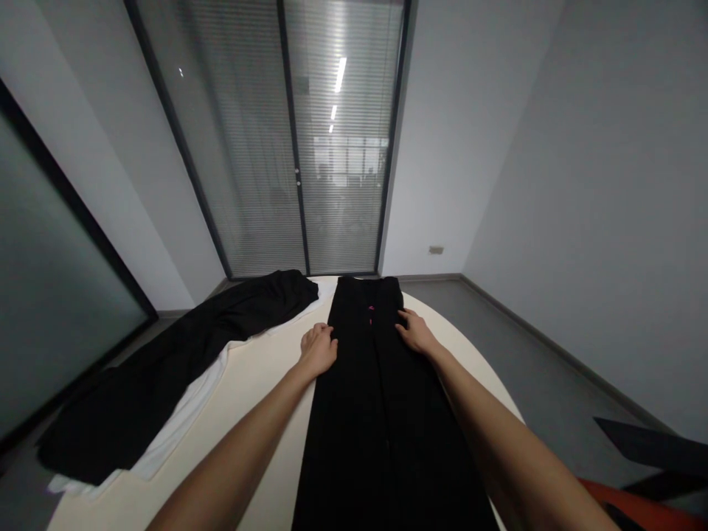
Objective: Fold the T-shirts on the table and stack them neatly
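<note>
A pair of black trousers (359, 413) lies flat and lengthwise on the cream table (259, 383), waistband at the far end and legs running toward me. Small pink marks show near the front fly. At the left side edge, my left hand (319, 349) has its fingers bent in and closed on the fabric. My right hand (416, 333) rests on the opposite side edge, its fingers apart and touching the cloth. The lower ends of the legs run out of view at the bottom.
To the left, another black garment (182, 361) lies over a white cloth (188, 413), reaching past the table's edge. Beyond the table stand a glass partition with blinds (343, 206) and grey walls. A dark and orange object (636, 501), perhaps a chair, sits at lower right.
</note>
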`<action>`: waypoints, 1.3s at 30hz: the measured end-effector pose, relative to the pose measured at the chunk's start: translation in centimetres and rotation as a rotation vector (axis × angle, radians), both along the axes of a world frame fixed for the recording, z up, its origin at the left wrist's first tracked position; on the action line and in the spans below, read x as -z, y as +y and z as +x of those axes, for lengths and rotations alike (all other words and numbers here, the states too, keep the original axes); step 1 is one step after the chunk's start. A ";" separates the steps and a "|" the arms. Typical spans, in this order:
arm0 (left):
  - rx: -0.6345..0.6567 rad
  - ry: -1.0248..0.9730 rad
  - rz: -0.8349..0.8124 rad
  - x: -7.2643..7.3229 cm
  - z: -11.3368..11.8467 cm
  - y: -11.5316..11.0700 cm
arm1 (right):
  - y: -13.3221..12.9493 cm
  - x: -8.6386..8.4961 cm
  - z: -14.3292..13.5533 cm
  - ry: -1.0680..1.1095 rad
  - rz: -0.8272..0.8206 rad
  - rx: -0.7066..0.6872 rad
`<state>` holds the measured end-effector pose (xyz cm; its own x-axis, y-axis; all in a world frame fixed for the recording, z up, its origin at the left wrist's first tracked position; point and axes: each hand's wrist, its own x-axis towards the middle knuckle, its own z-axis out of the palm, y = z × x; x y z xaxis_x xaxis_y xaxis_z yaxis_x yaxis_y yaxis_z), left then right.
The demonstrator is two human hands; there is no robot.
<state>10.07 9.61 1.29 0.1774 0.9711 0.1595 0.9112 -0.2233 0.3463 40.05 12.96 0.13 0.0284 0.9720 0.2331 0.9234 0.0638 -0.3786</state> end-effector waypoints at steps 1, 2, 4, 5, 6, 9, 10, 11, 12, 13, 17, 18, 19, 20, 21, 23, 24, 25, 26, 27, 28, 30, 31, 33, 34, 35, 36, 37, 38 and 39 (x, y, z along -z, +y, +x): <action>0.006 0.013 0.005 0.1 0.0 0.5 | 0.3 -0.1 -0.1 0.000 -0.004 0.009; 0.013 0.025 0.011 0.2 -0.1 0.9 | 0.6 -0.1 -0.3 -0.001 -0.008 0.021; 0.035 0.049 0.022 0.3 -0.2 1.6 | 0.8 -0.3 -0.6 0.001 -0.019 0.045; 0.048 0.061 0.025 0.3 -0.3 1.9 | 0.8 -0.4 -0.8 0.000 -0.028 0.060; 0.062 0.071 0.028 0.3 -0.4 2.0 | 0.7 -0.6 -1.1 -0.010 -0.040 0.085; 0.088 0.097 0.039 0.2 -0.5 1.6 | -0.1 -1.4 -2.1 -0.125 -0.034 0.189; 0.094 0.106 0.046 0.0 -0.4 1.1 | -0.5 -1.6 -2.6 -0.184 -0.007 0.201; 0.112 0.115 0.058 -0.1 -0.4 0.5 | -0.9 -1.9 -3.0 -0.235 0.021 0.182; 0.149 0.125 0.071 -0.4 -0.3 -0.4 | -1.3 -2.0 -3.5 -0.266 0.034 0.133; 0.207 0.137 0.081 -0.6 -0.2 -1.3 | -1.7 -2.1 -4.0 -0.277 0.015 0.064; 0.606 0.184 -0.035 -2.0 0.2 -6.2 | -3.3 -1.7 -5.6 -0.255 -0.187 -0.133; 0.673 0.192 -0.069 -2.4 0.2 -7.5 | -3.6 -1.6 -5.9 -0.261 -0.201 -0.144; 0.716 0.193 -0.082 -2.7 0.1 -8.8 | -4.0 -1.5 -6.0 -0.268 -0.196 -0.147; 0.754 0.194 -0.090 -3.0 0.0 -9.9 | -4.4 -1.5 -6.2 -0.272 -0.186 -0.146; 0.789 0.189 -0.093 -3.2 -0.2 -11.0 | -4.8 -1.5 -6.2 -0.273 -0.183 -0.146; 0.861 0.164 -0.098 -3.6 -0.7 -12.9 | -5.5 -1.6 -6.4 -0.269 -0.193 -0.150; 0.901 0.145 -0.100 -3.8 -1.1 -13.6 | -5.9 -1.7 -6.4 -0.266 -0.198 -0.151; 0.940 0.122 -0.097 -3.9 -1.4 -14.3 | -6.3 -1.7 -6.5 -0.260 -0.200 -0.154; 0.980 0.097 -0.090 -4.0 -1.7 -14.9 | -6.7 -1.8 -6.5 -0.251 -0.195 -0.158; 1.024 0.072 -0.081 -4.0 -2.0 -15.5 | -7.0 -1.9 -6.5 -0.238 -0.179 -0.164; 1.069 0.046 -0.068 -4.1 -2.2 -16.0 | -7.4 -1.9 -6.4 -0.222 -0.157 -0.177; 1.149 0.000 -0.027 -4.1 -2.4 -16.8 | -8.1 -2.1 -6.1 -0.192 -0.116 -0.222; 1.181 -0.015 0.000 -4.1 -2.4 -17.2 | -8.5 -2.1 -6.0 -0.180 -0.102 -0.250; 1.237 -0.026 0.066 -4.2 -2.2 -17.8 | -9.2 -2.3 -5.7 -0.163 -0.098 -0.307; 1.267 -0.022 0.100 -4.2 -2.0 -18.1 | -9.5 -2.3 -5.5 -0.157 -0.105 -0.329; 1.297 -0.013 0.132 -4.2 -1.8 -18.4 | -9.7 -2.4 -5.5 -0.151 -0.115 -0.344; 1.319 -0.007 0.162 -4.2 -1.5 -18.6 | -9.9 -2.4 -5.4 -0.147 -0.126 -0.354; 1.334 -0.001 0.189 -4.1 -1.2 -18.9 | -10.1 -2.4 -5.4 -0.145 -0.137 -0.358; 1.338 0.005 0.214 -3.9 -1.0 -19.1 | -10.2 -2.4 -5.4 -0.142 -0.146 -0.356; 1.331 0.010 0.238 -3.6 -0.7 -19.3 | -10.2 -2.3 -5.4 -0.139 -0.154 -0.353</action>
<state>9.36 -9.65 4.88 0.9564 0.0122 0.2919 -0.0396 -0.9845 0.1708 34.62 2.76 2.47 -0.3350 0.9402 0.0624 0.8979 0.3386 -0.2811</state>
